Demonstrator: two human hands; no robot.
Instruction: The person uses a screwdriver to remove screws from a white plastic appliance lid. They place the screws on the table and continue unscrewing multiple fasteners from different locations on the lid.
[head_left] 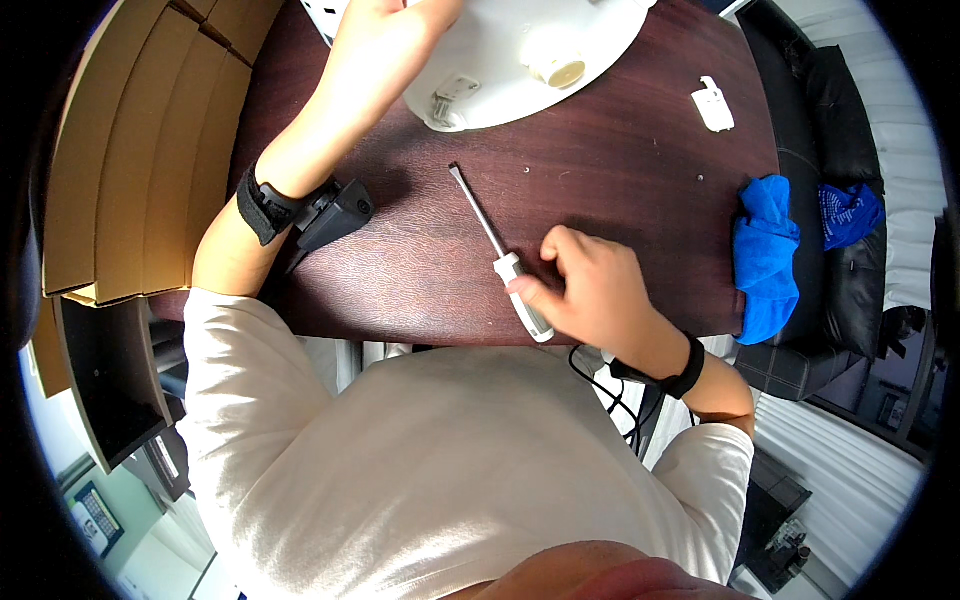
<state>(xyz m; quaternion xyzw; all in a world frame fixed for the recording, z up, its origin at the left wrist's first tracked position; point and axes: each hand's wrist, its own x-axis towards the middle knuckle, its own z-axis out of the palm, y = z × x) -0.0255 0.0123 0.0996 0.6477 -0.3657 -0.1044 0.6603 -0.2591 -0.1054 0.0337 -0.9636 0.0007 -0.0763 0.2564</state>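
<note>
A screwdriver point(508, 268) with a white-and-grey handle lies on the dark wooden table, its metal tip pointing away from me. My right hand point(597, 290) hovers beside it, thumb over the handle and index finger curled but apart from the thumb. It does not wrap around the handle. At the far edge of view, my left hand point(395, 40) reaches to a white rounded plastic housing point(500, 75). The fingers there are cut off by the frame, so their grip is hidden. A round cream-coloured part point(563, 70) sits on the housing.
A small white plastic piece point(713, 105) lies at the far right of the table point(640, 190). Tiny bits are scattered near the middle. A blue cloth point(767, 260) hangs at the right edge, beside a black sofa point(840, 150). Cardboard boxes point(150, 150) stand on the left.
</note>
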